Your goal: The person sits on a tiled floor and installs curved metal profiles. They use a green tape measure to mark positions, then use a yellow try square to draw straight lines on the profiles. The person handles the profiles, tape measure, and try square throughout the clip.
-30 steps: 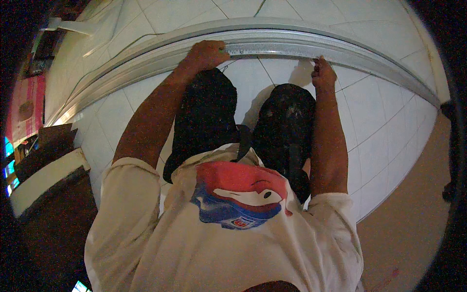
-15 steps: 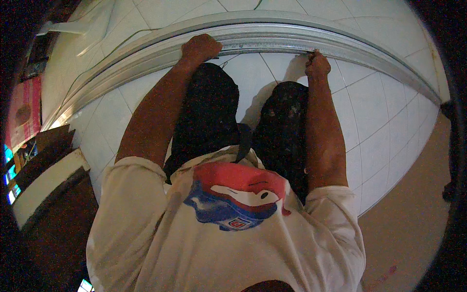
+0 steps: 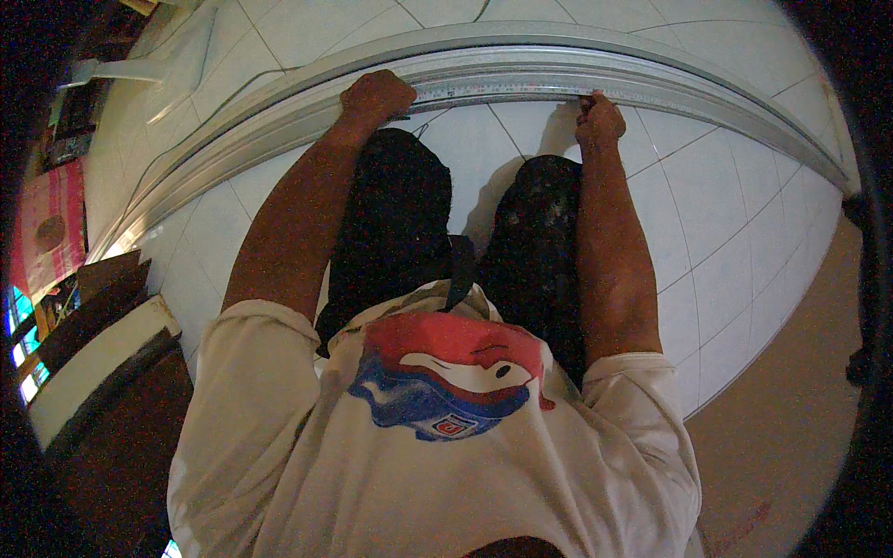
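Long silver metal profiles (image 3: 549, 58) lie across the floor in front of my knees, looking curved in this view. Along their near side runs a thin tape measure blade (image 3: 502, 90) with fine markings. My left hand (image 3: 377, 94) is closed in a fist on the profiles, where the blade meets my fingers; a small dark piece shows just below the fist. My right hand (image 3: 600, 119) is pinched at the near edge of the profiles, beside the blade. What its fingertips hold is too small to make out.
White floor tiles (image 3: 716, 219) surround my dark-trousered knees (image 3: 400, 195). A thin cord (image 3: 200, 107) trails behind the profiles at the left. A pink cloth (image 3: 51, 219) and brown boards (image 3: 107, 288) are at the far left. Brown floor (image 3: 781, 391) begins at the right.
The view has shifted slightly. Both hands appear a little further left and lower in the picture, still closed at the same places along the profiles.
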{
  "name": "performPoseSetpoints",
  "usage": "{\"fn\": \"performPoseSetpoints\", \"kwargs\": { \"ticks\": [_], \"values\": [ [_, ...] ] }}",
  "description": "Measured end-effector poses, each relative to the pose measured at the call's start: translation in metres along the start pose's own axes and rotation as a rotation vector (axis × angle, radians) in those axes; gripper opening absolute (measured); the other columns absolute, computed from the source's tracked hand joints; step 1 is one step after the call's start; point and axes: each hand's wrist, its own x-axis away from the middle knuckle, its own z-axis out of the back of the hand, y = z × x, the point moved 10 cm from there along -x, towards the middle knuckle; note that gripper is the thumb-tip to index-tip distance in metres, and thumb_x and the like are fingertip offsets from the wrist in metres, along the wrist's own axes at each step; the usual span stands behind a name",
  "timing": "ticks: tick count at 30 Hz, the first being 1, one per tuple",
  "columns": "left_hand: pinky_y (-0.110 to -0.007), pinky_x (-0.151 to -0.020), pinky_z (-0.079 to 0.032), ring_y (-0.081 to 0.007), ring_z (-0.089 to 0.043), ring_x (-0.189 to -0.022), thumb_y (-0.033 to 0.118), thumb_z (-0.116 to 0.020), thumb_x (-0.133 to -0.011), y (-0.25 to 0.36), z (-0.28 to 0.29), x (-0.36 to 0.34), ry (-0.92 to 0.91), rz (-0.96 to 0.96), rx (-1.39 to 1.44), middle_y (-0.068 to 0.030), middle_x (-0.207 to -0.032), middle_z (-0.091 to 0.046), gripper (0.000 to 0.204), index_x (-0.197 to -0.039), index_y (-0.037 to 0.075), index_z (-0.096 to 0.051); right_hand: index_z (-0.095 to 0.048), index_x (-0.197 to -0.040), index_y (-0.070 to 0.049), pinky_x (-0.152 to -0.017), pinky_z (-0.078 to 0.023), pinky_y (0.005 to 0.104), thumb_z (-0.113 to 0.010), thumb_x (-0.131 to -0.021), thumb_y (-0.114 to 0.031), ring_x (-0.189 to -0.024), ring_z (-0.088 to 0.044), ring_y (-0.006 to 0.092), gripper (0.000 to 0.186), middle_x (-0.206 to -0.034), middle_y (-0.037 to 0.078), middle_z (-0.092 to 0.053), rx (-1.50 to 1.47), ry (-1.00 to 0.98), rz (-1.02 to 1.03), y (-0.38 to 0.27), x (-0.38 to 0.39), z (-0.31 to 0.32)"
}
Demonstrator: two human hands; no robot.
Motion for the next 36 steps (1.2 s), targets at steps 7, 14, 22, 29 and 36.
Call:
{"fn": "performPoseSetpoints", "kwargs": {
  "ticks": [7, 14, 22, 29, 36],
  "values": [
    [-0.053, -0.104, -0.052, -0.0397, -0.068, -0.120, 0.049, -0.064, -0.088, 0.002, 0.002, -0.001, 0.027, -0.143, -0.065, -0.0209, -0.129, -0.072, 0.057, -0.120, 0.004, -0.076, -0.069, -0.107, -0.013, -0.067, -0.051, 0.0407, -0.068, -0.097, -0.022, -0.083, -0.068, 0.0241, 0.013, -0.092, 0.007, -0.073, 0.259, -0.023, 0.075, -0.033, 0.019, 0.034],
    [-0.049, -0.090, -0.056, -0.0404, -0.071, -0.094, 0.050, -0.054, -0.101, 0.045, 0.021, 0.043, -0.085, -0.487, -0.051, -0.0206, -0.095, -0.072, 0.047, -0.106, 0.009, -0.076, -0.073, -0.111, -0.013, -0.075, -0.057, 0.0456, -0.073, -0.093, -0.030, -0.091, -0.073, 0.0291, 0.025, -0.100, 0.008, -0.076, 0.063, 0.033, 0.043, 0.015, 0.012, 0.002],
    [-0.045, -0.091, -0.053, -0.0358, -0.068, -0.099, 0.022, -0.063, -0.093, 0.125, 0.061, 0.135, 0.117, -1.224, 0.090, -0.0155, -0.103, -0.071, 0.025, -0.109, 0.009, -0.077, -0.070, -0.100, -0.006, -0.058, -0.054, 0.0332, -0.071, -0.094, -0.020, -0.079, -0.072, 0.0202, 0.014, -0.090, 0.007, -0.074, -0.804, 0.002, -0.419, -0.006, 0.065, 0.088],
    [-0.052, -0.087, -0.057, -0.0459, -0.072, -0.087, 0.046, -0.066, -0.085, 0.165, 0.020, 0.156, -0.019, -0.618, 0.210, -0.0310, -0.095, -0.073, 0.052, -0.091, -0.005, -0.077, -0.063, -0.096, -0.005, -0.045, -0.042, 0.0298, -0.065, -0.098, -0.012, -0.060, -0.058, 0.0161, 0.008, -0.082, 0.008, -0.064, -1.200, 0.172, -0.753, -0.024, 0.143, 0.176],
    [-0.049, -0.095, -0.055, -0.0406, -0.071, -0.105, 0.043, -0.074, -0.083, 0.182, 0.032, 0.219, -0.249, -0.432, 0.428, -0.0224, -0.114, -0.073, 0.051, -0.116, 0.004, -0.072, -0.063, -0.096, -0.004, -0.043, -0.039, 0.0276, -0.066, -0.098, -0.012, -0.059, -0.058, 0.0162, 0.009, -0.081, 0.007, -0.063, -1.205, 0.267, -0.804, 0.021, 0.190, 0.196]
  ]
}}
